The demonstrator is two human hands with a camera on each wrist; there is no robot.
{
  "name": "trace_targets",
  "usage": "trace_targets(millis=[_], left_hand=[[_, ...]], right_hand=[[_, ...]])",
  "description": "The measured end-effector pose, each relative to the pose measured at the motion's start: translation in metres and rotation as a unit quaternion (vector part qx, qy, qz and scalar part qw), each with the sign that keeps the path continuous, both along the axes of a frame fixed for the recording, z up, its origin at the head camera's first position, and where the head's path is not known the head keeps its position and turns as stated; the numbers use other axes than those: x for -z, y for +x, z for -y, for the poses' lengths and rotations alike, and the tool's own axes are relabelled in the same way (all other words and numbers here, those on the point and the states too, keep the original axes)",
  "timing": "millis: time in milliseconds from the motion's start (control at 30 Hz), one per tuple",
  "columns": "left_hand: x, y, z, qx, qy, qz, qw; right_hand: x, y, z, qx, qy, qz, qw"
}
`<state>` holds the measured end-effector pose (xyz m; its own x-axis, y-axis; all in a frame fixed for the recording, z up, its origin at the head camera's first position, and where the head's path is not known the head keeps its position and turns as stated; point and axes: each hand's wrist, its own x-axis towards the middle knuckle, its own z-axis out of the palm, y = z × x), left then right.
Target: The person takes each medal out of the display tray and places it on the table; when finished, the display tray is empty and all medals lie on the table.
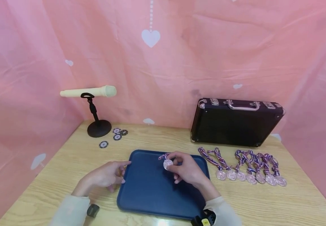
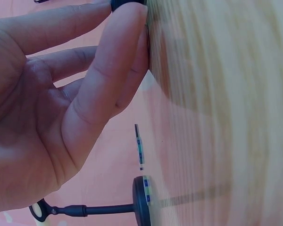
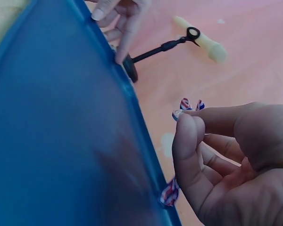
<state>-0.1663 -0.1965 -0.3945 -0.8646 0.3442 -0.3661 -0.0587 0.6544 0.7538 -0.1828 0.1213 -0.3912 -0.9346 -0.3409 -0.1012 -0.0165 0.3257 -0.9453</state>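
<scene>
My right hand pinches a medal by its disc between thumb and fingertips, above the far part of a dark blue tray. The striped ribbon of red, white and blue hangs past the fingers, partly hidden by them. My left hand touches the tray's left rim with its thumb and a stretched finger set apart. In the left wrist view the left fingers meet a dark bit of the tray edge at the top.
Several medals with striped ribbons lie in a row on the table right of the tray. Behind them stands a black case with silver fittings. A cream microphone on a black stand and several poker chips are at the back left.
</scene>
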Motion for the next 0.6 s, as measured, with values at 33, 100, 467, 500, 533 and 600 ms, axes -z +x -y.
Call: trace_targets(millis=[33, 100, 467, 500, 533, 600], left_hand=[[0.0, 0.0, 0.0, 0.001, 0.002, -0.001, 1.0], [0.0, 0.0, 0.001, 0.003, 0.006, -0.002, 1.0], [-0.001, 0.0, -0.001, -0.003, 0.002, 0.007, 1.0], [-0.001, 0.0, -0.001, -0.002, 0.003, 0.007, 1.0], [-0.001, 0.0, -0.001, -0.002, 0.003, 0.007, 1.0], [0.0, 0.0, -0.001, -0.005, 0.001, 0.009, 0.9999]], right_hand=[[-0.002, 0.0, -0.004, 0.002, 0.001, -0.002, 1.0], [-0.006, 0.001, -0.011, 0.005, -0.001, -0.004, 1.0], [-0.029, 0.001, -0.067, 0.051, -0.02, 0.003, 0.998], [-0.031, 0.001, -0.073, 0.052, -0.026, 0.003, 0.998], [-0.033, 0.002, -0.079, 0.058, -0.028, 0.007, 0.998], [-0.037, 0.003, -0.092, 0.064, -0.028, 0.002, 0.998]])
